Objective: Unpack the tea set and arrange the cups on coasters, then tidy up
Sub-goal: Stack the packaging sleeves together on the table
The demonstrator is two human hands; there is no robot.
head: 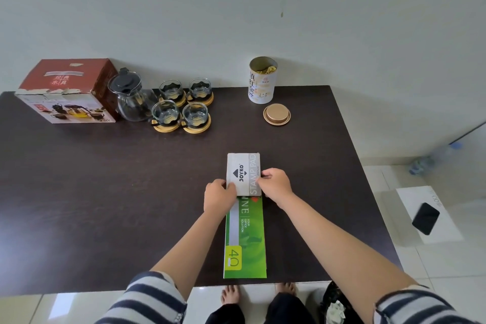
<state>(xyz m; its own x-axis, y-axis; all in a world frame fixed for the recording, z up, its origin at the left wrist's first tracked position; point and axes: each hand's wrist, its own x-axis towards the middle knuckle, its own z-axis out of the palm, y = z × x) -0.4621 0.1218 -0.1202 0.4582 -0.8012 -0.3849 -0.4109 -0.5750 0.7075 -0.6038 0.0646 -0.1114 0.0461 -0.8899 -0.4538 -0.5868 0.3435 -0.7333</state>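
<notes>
Broadly, a dark table (105, 192) filling the middle of the frame, pushed against a pale wall. Upper left: the red tea set box (65, 92), lid flaps down, parked out of the way at the far edge, presumably emptied. Just right of it, touching or nearly so, the glass teapot (130, 98) with its black lid on. Next along, four glass cups (181, 102) in a tight two-by-two cluster, each seated on its own round wooden coaster (197, 126) (so the arranging step looks done). Further right in the upper centre, an open tea canister (263, 80) with something yellowish inside, and its tan lid (277, 114) lying flat just in front, apart from the can.

Lower centre, running to the near edge: a long green stationery box (244, 239), lying flat. On top of its far end, a small grey stamp pad box (244, 175), squared to the green one, likely being stacked as tidying up.

Left hand (219, 198) curled at the small box's near left corner, fingers closed against its edge. Right hand (276, 183) pinching the right edge, thumb and fingers closed on it. Both steadying for alignment, apparently.

Off the table, right edge of frame: a black phone (425, 218) on a white box.
</notes>
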